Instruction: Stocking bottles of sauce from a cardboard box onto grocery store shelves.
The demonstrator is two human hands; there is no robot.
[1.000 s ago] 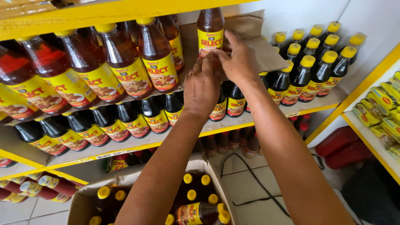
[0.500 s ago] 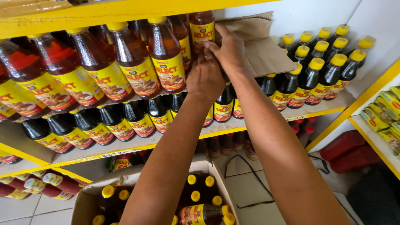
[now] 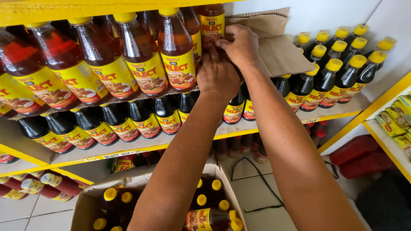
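A brown sauce bottle (image 3: 212,21) with a yellow and red label stands at the right end of a row of like bottles (image 3: 141,60), on the upper tier. My right hand (image 3: 242,42) grips its lower part from the right. My left hand (image 3: 218,75) presses against its base from below. The bottle's bottom is hidden behind my fingers. A sheet of brown cardboard (image 3: 282,51) lies under this tier and sticks out to the right of my hands.
Dark bottles with yellow caps (image 3: 338,72) fill the shelf (image 3: 325,113) below, at the right and left. An open carton (image 3: 85,205) holding several yellow-capped bottles sits under my arms. Yellow packets (image 3: 396,122) lie on a side shelf, red packs (image 3: 355,154) on the floor.
Both hands have carried the bottle up and back into line with the row. My fingers have slid down to its base. The view has drawn closer to the shelf.
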